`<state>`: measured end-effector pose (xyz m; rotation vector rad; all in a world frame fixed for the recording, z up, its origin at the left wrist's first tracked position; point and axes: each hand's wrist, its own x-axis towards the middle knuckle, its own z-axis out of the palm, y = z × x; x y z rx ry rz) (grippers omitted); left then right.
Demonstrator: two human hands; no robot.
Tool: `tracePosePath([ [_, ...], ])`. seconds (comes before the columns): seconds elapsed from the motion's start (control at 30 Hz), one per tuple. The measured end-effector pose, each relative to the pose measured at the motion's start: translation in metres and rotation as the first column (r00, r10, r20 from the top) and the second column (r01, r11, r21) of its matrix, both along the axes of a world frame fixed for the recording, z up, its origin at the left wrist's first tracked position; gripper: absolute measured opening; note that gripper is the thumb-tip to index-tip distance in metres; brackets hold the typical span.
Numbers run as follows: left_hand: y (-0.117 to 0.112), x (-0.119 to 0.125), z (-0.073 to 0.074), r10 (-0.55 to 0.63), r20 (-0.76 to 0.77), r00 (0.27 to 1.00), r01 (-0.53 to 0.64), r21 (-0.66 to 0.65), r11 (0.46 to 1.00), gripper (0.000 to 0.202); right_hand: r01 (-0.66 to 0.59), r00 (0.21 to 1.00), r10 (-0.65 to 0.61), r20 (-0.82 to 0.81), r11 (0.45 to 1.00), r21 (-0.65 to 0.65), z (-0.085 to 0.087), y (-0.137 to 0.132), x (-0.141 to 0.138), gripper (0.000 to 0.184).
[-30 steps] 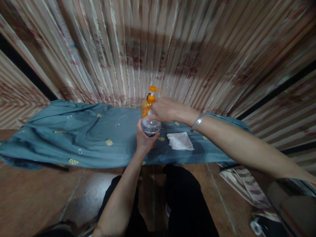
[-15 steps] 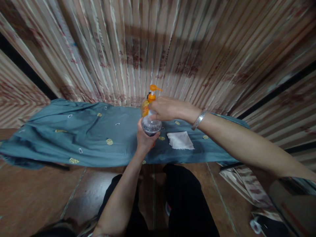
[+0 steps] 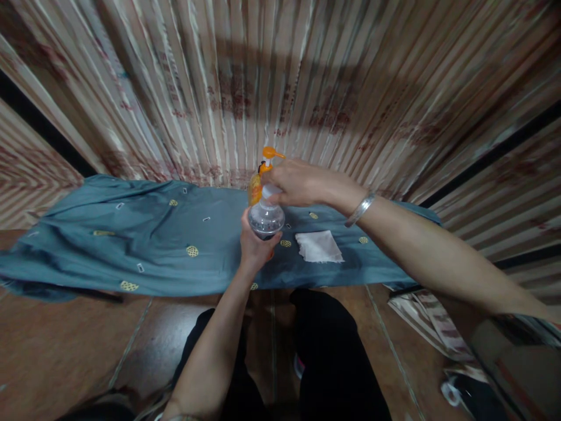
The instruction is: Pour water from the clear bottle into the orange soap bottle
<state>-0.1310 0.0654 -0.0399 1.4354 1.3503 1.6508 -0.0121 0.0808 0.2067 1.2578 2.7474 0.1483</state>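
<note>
Head view: clear, white-capped bottle (image 3: pixel 266 218)

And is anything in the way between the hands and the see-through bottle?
Nothing visible is. The left hand holds the see-through bottle, and the right hand is at its white cap. The orange pump bottle stands behind it, and the white cloth lies off to the right.

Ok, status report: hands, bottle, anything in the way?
Left hand gripping clear rounded plastic bottle. Right hand at its white cap. Yellow, orange-topped pump bottle close behind.
</note>
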Motion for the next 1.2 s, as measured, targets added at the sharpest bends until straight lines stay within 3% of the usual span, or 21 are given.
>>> tracePosePath([
  [0.1,-0.001,-0.001,0.000,-0.002,-0.005,1.000,0.002,-0.005,1.000,0.104,0.047,0.985,-0.044,-0.167,0.999,0.018,-0.001,-0.010,0.021,0.034],
  [0.2,-0.003,-0.003,-0.001,-0.011,-0.003,1.000,0.011,-0.017,1.000,0.112,0.110,0.893,-0.106,-0.437,0.994,-0.015,-0.030,-0.027,0.055,0.034],
  [0.27,-0.004,-0.004,-0.003,-0.024,0.007,1.000,0.024,-0.032,0.999,0.121,0.165,0.759,-0.193,-0.622,0.981,-0.103,-0.066,-0.041,0.079,0.033],
  [0.37,-0.006,-0.008,-0.009,-0.072,0.034,0.997,0.073,-0.023,0.997,0.134,0.160,0.442,-0.407,-0.799,0.913,-0.376,-0.137,-0.062,0.098,0.045],
  [0.47,-0.008,-0.018,-0.017,-0.093,0.079,0.993,0.091,0.029,0.995,0.136,0.049,0.151,-0.598,-0.787,0.800,-0.598,-0.204,-0.085,0.091,0.053],
  [0.53,-0.011,-0.026,-0.022,-0.046,0.103,0.994,0.043,0.034,0.999,0.125,0.004,0.058,-0.669,-0.741,0.742,-0.670,-0.239,-0.098,0.076,0.054],
  [0.63,-0.013,-0.039,-0.027,0.082,0.152,0.985,-0.087,0.026,0.996,0.103,0.011,0.076,-0.692,-0.718,0.721,-0.693,-0.273,-0.111,0.051,0.047],
  [0.73,-0.012,-0.049,-0.029,0.150,0.165,0.975,-0.155,0.017,0.988,0.095,0.054,0.116,-0.692,-0.712,0.720,-0.692,-0.287,-0.116,0.033,0.039],
  [1.0,-0.007,-0.068,-0.033,0.252,0.143,0.957,-0.256,0.015,0.966,0.088,0.141,0.383,-0.615,-0.689,0.777,-0.614,-0.279,-0.117,-0.027,0.036],
  [1.2,-0.007,-0.076,-0.034,0.286,0.129,0.950,-0.291,0.022,0.957,0.088,0.163,0.534,-0.490,-0.688,0.859,-0.486,-0.276,-0.083,-0.082,0.052],
])
